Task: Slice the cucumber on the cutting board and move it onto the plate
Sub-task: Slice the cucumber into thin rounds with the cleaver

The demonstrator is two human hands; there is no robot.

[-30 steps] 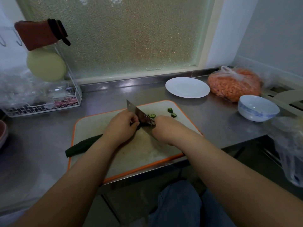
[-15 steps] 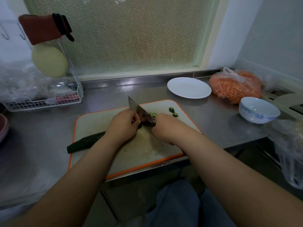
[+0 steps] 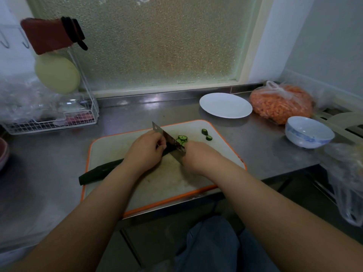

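A dark green cucumber [image 3: 98, 171] lies across the orange-rimmed cutting board [image 3: 110, 146], its left end past the board's edge. My left hand [image 3: 145, 150] holds the cucumber down with curled fingers near its cut end. My right hand [image 3: 198, 158] grips the handle of a cleaver [image 3: 167, 136], whose blade stands on the cucumber beside my left fingers. A few slices [image 3: 182, 138] lie just right of the blade, and two more pieces [image 3: 206, 134] sit near the board's far right corner. The white plate [image 3: 225, 105] stands behind the board, with nothing on it.
A blue-patterned white bowl [image 3: 308, 131] and a bag of orange food [image 3: 280, 103] sit right of the plate. A white wire rack [image 3: 51, 122] with plastic bags stands at the back left. The steel counter's front edge runs just below the board.
More slices have piled up right of the blade. My left hand and the cleaver have shifted a little along the cucumber.
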